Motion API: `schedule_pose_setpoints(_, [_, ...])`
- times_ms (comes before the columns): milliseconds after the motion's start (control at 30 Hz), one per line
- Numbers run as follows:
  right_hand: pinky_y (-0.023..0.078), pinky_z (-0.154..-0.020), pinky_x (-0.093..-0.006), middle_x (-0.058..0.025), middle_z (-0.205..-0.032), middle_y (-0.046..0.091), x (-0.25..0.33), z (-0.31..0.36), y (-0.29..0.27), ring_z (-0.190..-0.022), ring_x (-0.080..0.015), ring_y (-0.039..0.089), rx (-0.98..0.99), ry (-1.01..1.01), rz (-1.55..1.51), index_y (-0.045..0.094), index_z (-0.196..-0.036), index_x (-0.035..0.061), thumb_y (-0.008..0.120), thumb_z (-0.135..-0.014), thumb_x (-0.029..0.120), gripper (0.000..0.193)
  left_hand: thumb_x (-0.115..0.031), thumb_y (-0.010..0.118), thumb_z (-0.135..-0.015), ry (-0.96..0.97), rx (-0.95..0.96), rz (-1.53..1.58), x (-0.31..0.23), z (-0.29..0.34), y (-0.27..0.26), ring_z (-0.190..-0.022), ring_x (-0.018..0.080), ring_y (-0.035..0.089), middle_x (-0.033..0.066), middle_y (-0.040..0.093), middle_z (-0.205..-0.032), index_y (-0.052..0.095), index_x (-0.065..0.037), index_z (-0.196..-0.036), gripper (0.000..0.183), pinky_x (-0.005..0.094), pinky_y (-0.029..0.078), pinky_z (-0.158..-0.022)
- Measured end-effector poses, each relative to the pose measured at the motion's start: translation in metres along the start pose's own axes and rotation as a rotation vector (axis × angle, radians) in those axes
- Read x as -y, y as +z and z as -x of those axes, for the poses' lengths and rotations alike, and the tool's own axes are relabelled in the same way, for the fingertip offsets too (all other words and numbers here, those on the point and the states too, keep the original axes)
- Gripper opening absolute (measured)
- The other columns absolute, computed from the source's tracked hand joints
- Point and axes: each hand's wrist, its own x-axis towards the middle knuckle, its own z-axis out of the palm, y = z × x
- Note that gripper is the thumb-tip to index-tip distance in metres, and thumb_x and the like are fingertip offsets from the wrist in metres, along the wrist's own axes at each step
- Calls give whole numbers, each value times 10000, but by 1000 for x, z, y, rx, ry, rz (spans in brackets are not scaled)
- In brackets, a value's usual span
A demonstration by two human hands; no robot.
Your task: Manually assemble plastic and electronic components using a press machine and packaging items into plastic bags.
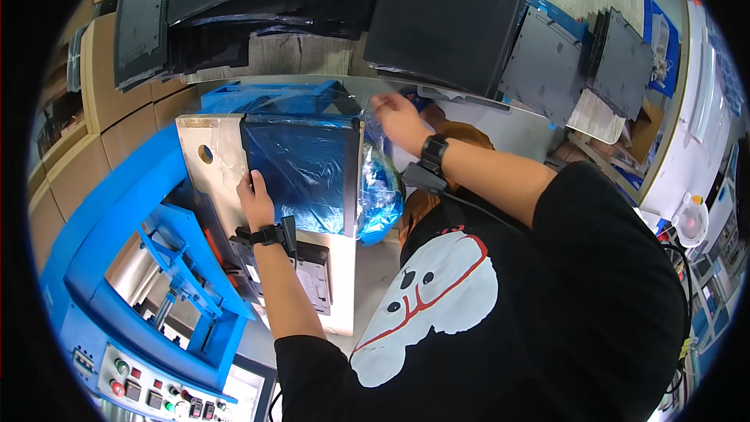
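A flat dark panel [301, 164] lies on a pale wooden board [212, 158], its face under shiny film with a blue sheen. My left hand [256, 202] is at the panel's left edge, thumb over the edge and the other fingers partly hidden. Beyond the panel's far right corner, my right hand [400, 121] is raised with its fingers closed on clear plastic film [353, 103]; the fingertips are slightly blurred. Crumpled blue-tinted film [380, 195] hangs along the board's right side. Nearer me, a smaller dark frame-shaped part [314, 277] rests on the board.
Blue machine framing [101, 227] with a button panel [148, 395] stands at left. Across the far bench [301, 55] lie stacked black panels [445, 19] and grey plates [547, 59]. Cardboard boxes [117, 70] line the left; a blue bin [662, 47] is far right.
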Motion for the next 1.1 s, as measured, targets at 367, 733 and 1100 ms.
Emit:
schedule_pose_setpoints(367, [467, -834, -320, -157, -1031, 509, 67, 54, 2, -921, -234, 537, 330, -271, 557, 604, -1162, -21, 777, -769, 434, 626, -376, 533, -971, 69, 9, 41, -16, 19, 4, -1066, 308, 520, 198, 517, -1179, 529, 76, -1224, 518, 377, 405, -961])
schedule_pose_setpoints(733, [462, -779, -294, -116, -1008, 549, 79, 82, -1, -884, -179, 540, 196, -30, 584, 589, -1114, -46, 800, -765, 321, 549, -261, 580, -926, 125, -308, -10, -41, 84, 2, -1153, 389, 504, 231, 529, -1260, 553, 43, -1223, 426, 450, 380, -1014])
schedule_pose_setpoints(1100, [432, -954, -440, -55, -1090, 632, 87, 73, 3, -1022, -234, 610, 413, 493, 172, 551, -1131, 94, 700, -859, 260, 352, -174, 770, -818, -687, -199, 1124, 0, 289, 139, -919, 136, 556, 72, 554, -1032, 475, 20, -1174, 501, 259, 479, -802])
